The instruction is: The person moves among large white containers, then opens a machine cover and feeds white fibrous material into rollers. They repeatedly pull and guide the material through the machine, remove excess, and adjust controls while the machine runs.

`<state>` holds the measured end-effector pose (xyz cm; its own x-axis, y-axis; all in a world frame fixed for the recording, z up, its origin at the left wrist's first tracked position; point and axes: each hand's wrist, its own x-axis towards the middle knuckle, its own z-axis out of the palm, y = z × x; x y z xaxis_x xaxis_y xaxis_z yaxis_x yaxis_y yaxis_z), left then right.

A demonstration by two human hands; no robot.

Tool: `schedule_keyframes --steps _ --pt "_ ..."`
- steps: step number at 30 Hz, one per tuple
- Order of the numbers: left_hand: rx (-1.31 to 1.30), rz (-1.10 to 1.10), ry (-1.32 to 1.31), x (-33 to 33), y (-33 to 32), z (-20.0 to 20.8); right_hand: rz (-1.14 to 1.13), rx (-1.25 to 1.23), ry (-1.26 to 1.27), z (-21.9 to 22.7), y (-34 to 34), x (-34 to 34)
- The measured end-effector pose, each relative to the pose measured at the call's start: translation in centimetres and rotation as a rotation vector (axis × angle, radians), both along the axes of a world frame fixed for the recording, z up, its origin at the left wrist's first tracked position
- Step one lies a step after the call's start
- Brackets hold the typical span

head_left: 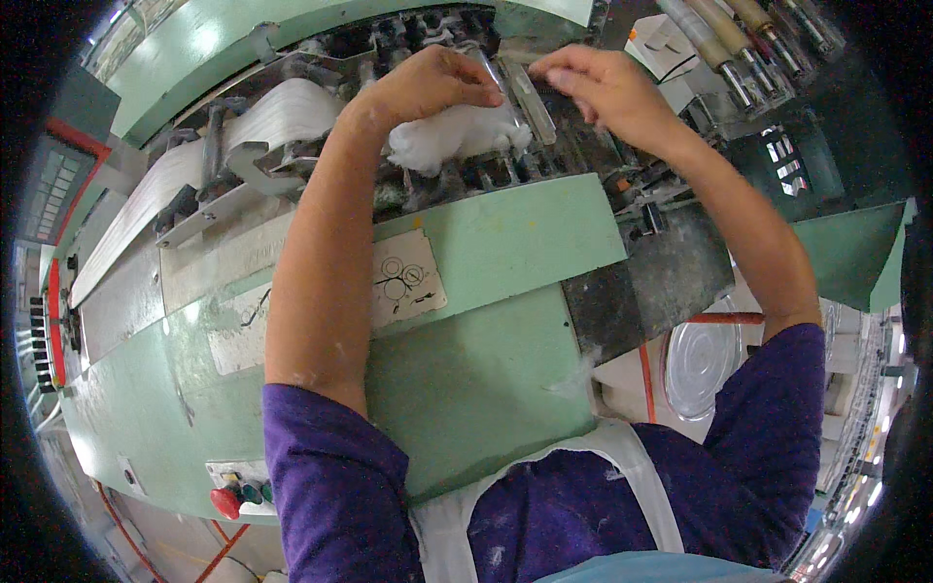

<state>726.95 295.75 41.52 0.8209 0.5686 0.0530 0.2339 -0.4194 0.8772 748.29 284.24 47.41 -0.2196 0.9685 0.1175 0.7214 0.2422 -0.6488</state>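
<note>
My left hand (449, 85) is over the machine's open roller section, its thumb and fingers drawn together in a pinch. Anything between those fingertips is too small to make out. A loose white mass of fibre, like cotton (452, 138), lies just beneath it across the dark metal parts. To its right, my right hand (601, 89) has its fingers bent and brought together beside a narrow, pale bar (530, 105). What this hand holds, if anything, is hidden. The bar stands slanted between the two hands, apart from the left one.
White fibre slivers (277, 115) run side by side into the machine from the left. A green cover (505, 228) lies in front of the rollers. Several rollers (714, 44) rest at the upper right. A red push button (225, 502) sticks out at the lower left.
</note>
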Motion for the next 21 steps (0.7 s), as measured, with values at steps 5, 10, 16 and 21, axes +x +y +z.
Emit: schedule_keyframes --steps 5,10,16,21 --pt "0.325 0.108 0.382 -0.3 -0.7 -0.4 -0.097 0.006 0.107 -0.7 0.6 1.0" --pt "0.618 0.047 0.58 0.3 -1.2 -0.7 0.021 -0.128 -0.04 -2.7 1.0 0.8" --pt "0.406 0.081 0.356 -1.1 0.3 -1.3 0.149 -0.136 -0.18 -4.2 2.8 -1.6" --pt "0.409 0.101 0.313 -1.7 0.7 -1.7 0.201 -0.366 -0.17 -4.3 4.4 -2.9"
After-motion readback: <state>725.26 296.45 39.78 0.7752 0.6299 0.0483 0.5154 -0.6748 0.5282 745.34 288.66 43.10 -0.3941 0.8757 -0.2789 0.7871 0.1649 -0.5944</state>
